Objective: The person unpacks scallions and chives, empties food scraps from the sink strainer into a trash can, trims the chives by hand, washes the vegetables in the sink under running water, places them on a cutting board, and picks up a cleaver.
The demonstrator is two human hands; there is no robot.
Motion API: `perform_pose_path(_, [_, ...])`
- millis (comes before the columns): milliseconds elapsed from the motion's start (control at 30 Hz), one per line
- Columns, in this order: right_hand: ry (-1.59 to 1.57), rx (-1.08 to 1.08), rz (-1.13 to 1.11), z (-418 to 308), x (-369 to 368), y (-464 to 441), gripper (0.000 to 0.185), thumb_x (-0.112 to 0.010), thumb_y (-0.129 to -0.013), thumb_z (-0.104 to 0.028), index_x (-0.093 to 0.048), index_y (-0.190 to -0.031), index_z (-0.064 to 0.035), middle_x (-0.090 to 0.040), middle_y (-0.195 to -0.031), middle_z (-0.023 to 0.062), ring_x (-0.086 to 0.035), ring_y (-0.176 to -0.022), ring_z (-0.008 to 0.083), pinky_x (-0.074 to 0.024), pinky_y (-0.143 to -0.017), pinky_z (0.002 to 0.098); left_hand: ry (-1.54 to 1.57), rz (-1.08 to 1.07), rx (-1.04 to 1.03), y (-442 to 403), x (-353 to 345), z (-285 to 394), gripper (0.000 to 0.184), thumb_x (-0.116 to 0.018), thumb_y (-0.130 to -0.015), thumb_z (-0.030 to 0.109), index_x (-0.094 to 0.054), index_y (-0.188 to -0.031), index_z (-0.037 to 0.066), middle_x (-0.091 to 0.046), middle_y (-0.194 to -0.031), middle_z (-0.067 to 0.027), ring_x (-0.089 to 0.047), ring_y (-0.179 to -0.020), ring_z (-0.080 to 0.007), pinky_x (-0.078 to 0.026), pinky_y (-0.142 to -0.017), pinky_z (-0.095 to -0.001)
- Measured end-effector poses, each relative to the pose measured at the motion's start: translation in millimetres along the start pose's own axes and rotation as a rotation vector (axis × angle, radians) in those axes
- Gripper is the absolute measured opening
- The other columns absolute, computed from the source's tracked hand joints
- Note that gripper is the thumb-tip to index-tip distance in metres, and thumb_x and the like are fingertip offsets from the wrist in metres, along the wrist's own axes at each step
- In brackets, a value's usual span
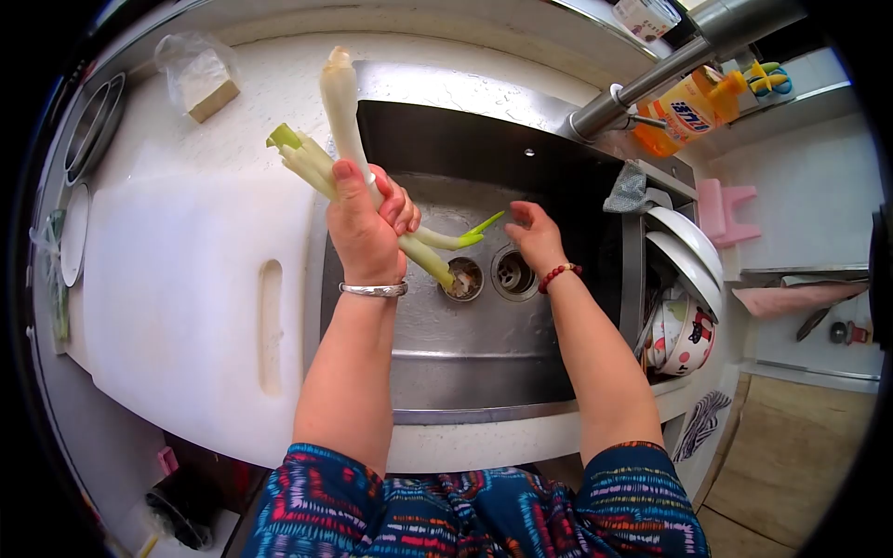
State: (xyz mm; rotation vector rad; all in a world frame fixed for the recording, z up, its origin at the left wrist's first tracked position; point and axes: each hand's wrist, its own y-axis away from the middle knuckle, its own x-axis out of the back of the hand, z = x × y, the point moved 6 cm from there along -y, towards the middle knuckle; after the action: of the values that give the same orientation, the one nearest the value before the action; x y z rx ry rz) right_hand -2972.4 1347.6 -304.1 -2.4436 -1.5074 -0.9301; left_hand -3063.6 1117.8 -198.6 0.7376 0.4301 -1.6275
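Green onions (pixel 342 102) are clenched in l. hand (pixel 365 237), held across sink's (pixel 437 377) left edge — r. hand (pixel 539 244) loosely curled, nothing gripped. Step judged: handling over sink — steady l. grip called for next.

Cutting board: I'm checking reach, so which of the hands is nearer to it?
Left. The left hand is just to the right of the cutting board; the right hand is farther off, over the sink.

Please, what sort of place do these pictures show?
Probably a home kitchen: there is a rectangular stainless-steel sink, an orange plastic bottle of cleaning liquid, and a large white plastic cutting board.
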Motion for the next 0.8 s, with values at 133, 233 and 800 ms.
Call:
perform_pose_path(133, [0.318,-0.208,-0.334,31.5,-56.1,39.0,0.044,-0.065,-0.069,-0.023,-0.051,-0.107,-0.0040,-0.059,-0.093,0.0150,-0.056,-0.089,0.0280,-0.0433,-0.079,0.0341,-0.129,-0.118,-0.124,8.4,-10.3,-2.3,0.049,-0.050,-0.078,0.055,-0.041,-0.065,0.009,-0.033,-0.048,0.0012,-0.032,-0.040,-0.0071,-0.029,-0.041,-0.0214])
perform_pose_path(233, [0.453,-0.189,-0.282,77.2,-73.1,29.4,0.038,-0.065,-0.070,-0.022,-0.052,-0.101,-0.0052,-0.059,-0.083,0.0166,-0.058,-0.081,0.0298,-0.0443,-0.073,0.0357,-0.444,-0.177,-0.342,30.1,-36.0,8.5,0.040,-0.059,-0.079,0.043,-0.051,-0.074,0.004,-0.043,-0.058,0.0016,-0.042,-0.053,-0.0075,-0.035,-0.046,-0.0242])
perform_pose_path(800, [-0.290,-0.359,-0.267,-34.5,-33.6,91.8,0.014,-0.048,-0.068,0.001,-0.041,-0.077,-0.0075,-0.048,-0.063,0.0046,-0.051,-0.044,0.0141,-0.0449,-0.041,0.0267,-1.834,-0.393,-0.952,65.0,-11.8,166.8,0.031,-0.067,-0.066,0.031,-0.047,-0.063,0.008,-0.051,-0.056,-0.0059,-0.052,-0.052,-0.0233,-0.040,-0.049,-0.0336])
